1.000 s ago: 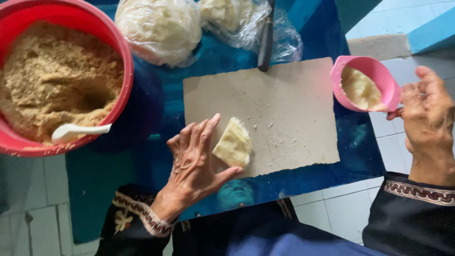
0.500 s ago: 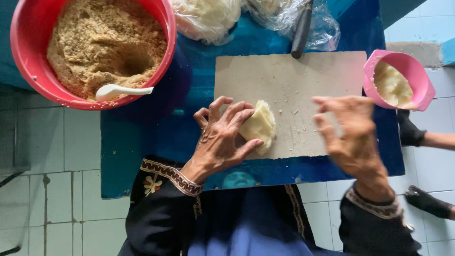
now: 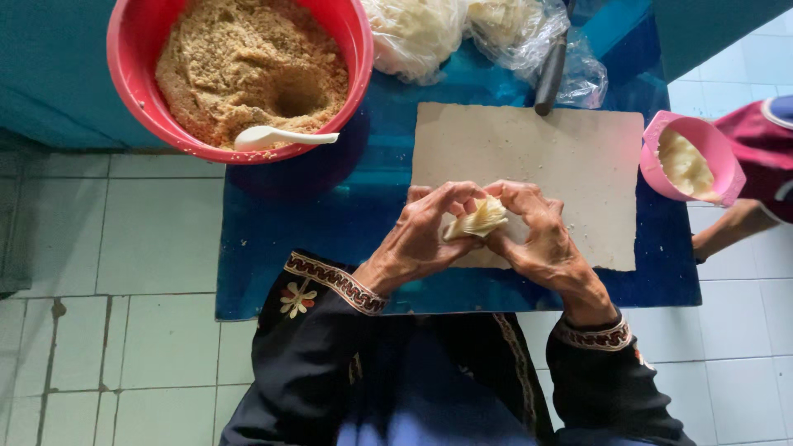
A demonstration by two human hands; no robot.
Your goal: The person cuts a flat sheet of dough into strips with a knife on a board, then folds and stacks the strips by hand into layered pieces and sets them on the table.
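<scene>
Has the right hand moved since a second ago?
Yes. The right hand left the pink cup and crossed over the board to pinch the dough piece with the left hand.

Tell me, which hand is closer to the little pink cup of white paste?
The right hand. It pinches the folded pale dough wrapper over the beige board, on the side toward the pink plastic cup of white paste. The left hand holds the wrapper's other side, farther away.

Both hands meet above the table (image 3: 330,223), fingertips together. The left hand (image 3: 429,227) curls inward from the left, fingers bent and closed in a pinching grip; the right hand (image 3: 533,231) mirrors it, knuckles up. Black embroidered sleeves cover both wrists.
</scene>
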